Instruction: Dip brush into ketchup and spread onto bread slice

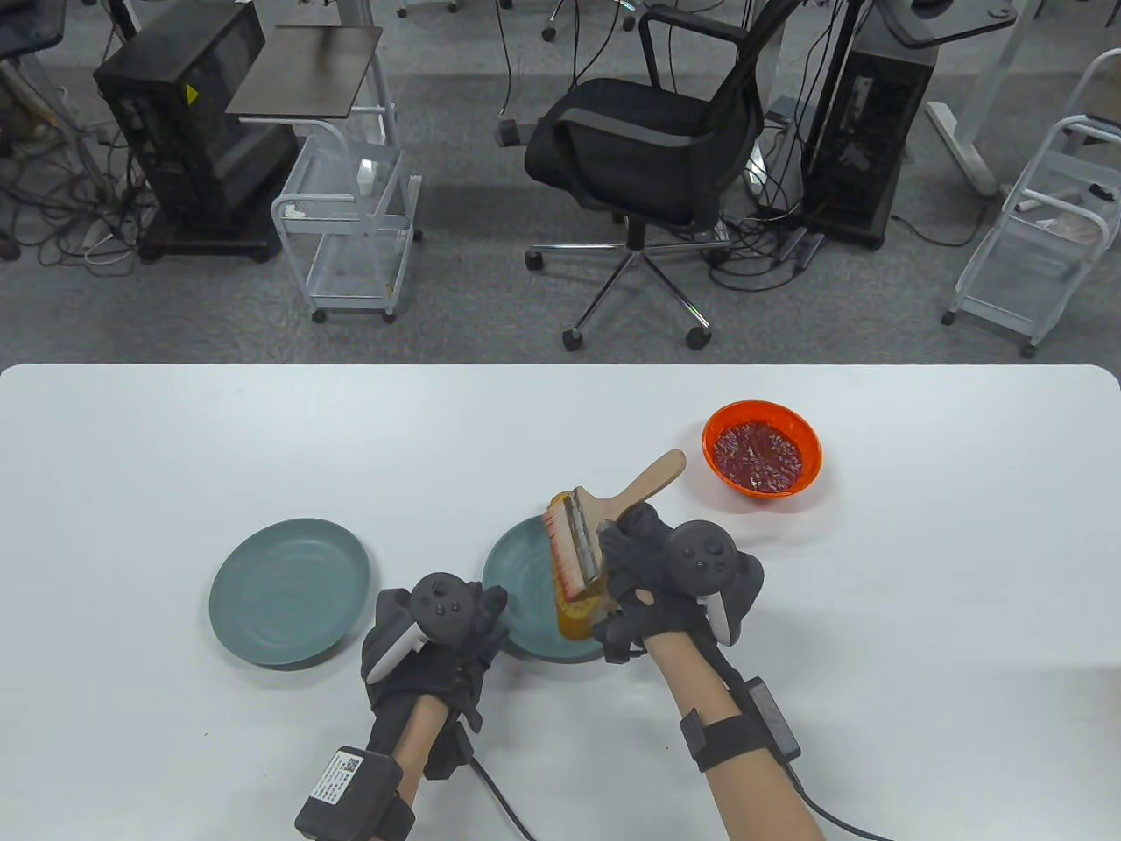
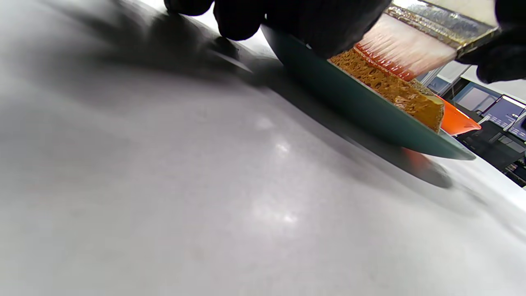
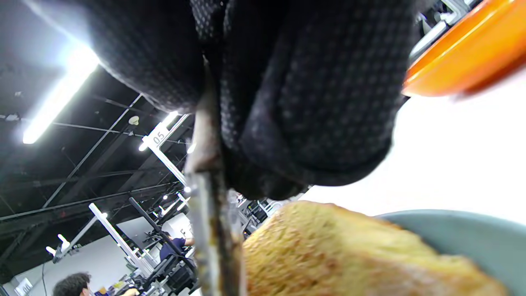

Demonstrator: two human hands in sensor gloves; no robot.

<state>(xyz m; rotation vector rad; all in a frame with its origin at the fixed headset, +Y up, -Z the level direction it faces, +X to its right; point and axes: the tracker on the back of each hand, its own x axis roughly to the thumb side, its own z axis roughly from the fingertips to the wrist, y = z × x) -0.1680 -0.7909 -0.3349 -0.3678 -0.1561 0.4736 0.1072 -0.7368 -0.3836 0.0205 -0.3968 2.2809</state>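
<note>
My right hand (image 1: pixel 644 561) grips a wide wooden brush (image 1: pixel 613 504) by its handle. The red-tipped bristles (image 1: pixel 565 561) touch a toasted bread slice (image 1: pixel 582 618) that lies on a teal plate (image 1: pixel 517 583). In the left wrist view the bristles (image 2: pixel 394 53) press on the bread (image 2: pixel 386 88). In the right wrist view the brush edge (image 3: pixel 207 213) stands beside the bread (image 3: pixel 349 255). My left hand (image 1: pixel 447 635) holds the plate's near-left rim; its fingers (image 2: pixel 238 18) rest on the plate edge (image 2: pixel 361 111). An orange bowl of ketchup (image 1: pixel 760 448) stands to the far right.
A second teal plate (image 1: pixel 291 591) with nothing on it lies left of my left hand. The white table (image 1: pixel 175 455) ends at a far edge, with an office chair (image 1: pixel 652 140) and carts beyond it.
</note>
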